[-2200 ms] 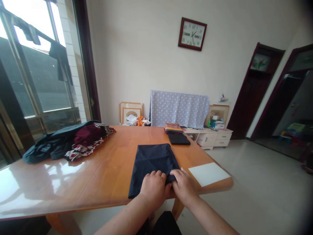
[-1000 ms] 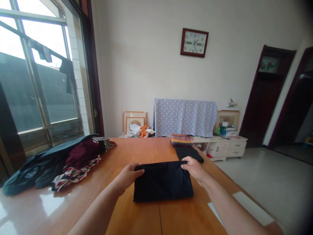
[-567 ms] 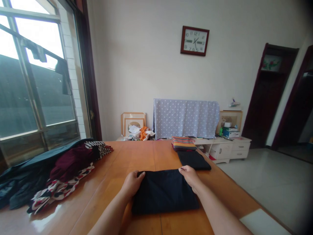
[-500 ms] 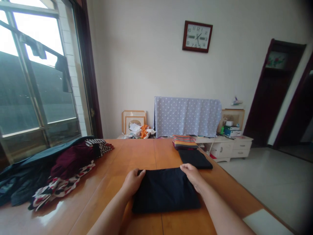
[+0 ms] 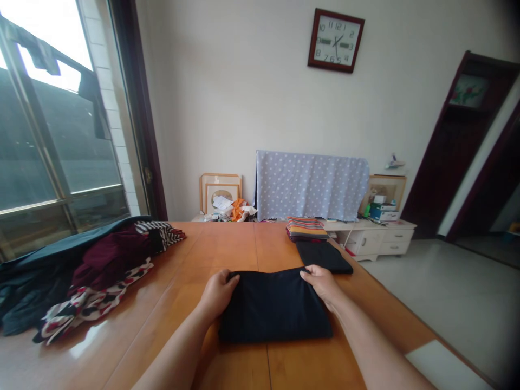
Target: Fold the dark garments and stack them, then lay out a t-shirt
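A dark navy folded garment (image 5: 275, 306) lies flat on the wooden table (image 5: 190, 254) in front of me. My left hand (image 5: 217, 293) grips its far left corner, fingers curled over the edge. My right hand (image 5: 323, 284) pinches the far right corner the same way. Both forearms reach in from the bottom of the view, along the garment's sides.
A heap of unfolded clothes (image 5: 81, 268) covers the table's left side. A folded black garment (image 5: 324, 257) and a striped folded stack (image 5: 306, 228) sit at the far right. A white sheet (image 5: 441, 365) lies at the near right corner. A low cabinet (image 5: 374, 238) stands behind the table.
The garment was folded in half away from me, from a long strip into a short rectangle. My hands went from its near edge to its far corners and stay there.
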`<action>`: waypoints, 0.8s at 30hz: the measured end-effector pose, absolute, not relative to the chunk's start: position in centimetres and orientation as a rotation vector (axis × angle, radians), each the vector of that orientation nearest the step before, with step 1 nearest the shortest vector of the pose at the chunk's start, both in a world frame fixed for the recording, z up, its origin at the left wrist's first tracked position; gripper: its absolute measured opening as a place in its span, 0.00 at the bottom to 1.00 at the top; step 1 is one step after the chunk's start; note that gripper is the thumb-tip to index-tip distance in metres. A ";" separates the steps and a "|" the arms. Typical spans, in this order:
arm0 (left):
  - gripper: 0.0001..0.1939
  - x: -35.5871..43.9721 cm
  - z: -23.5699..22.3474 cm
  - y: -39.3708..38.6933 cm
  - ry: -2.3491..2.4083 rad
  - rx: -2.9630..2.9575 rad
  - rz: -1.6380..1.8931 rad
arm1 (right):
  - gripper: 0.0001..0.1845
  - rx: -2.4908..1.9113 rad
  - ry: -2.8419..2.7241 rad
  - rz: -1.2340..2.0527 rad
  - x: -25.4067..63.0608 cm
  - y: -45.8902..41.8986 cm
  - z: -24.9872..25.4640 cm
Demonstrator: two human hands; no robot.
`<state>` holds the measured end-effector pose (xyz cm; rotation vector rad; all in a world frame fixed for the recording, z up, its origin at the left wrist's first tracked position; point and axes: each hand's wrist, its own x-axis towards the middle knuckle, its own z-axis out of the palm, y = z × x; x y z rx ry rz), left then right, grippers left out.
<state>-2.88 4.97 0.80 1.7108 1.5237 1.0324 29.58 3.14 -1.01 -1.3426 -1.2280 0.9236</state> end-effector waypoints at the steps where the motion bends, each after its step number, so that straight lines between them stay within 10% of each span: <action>1: 0.16 -2.9 0.7 5.2 1.546 1.743 1.052 | 0.20 -1.365 -1.232 0.894 29.7 3.4 -1.2; 15: 0.19 -1.2 2.1 3.9 2.114 2.160 0.785 | 0.15 -1.729 -1.494 0.373 30.0 6.0 -3.4; 24: 0.30 2.4 1.2 1.0 1.442 2.650 0.402 | 0.16 -1.849 -1.554 0.244 29.9 5.5 -3.0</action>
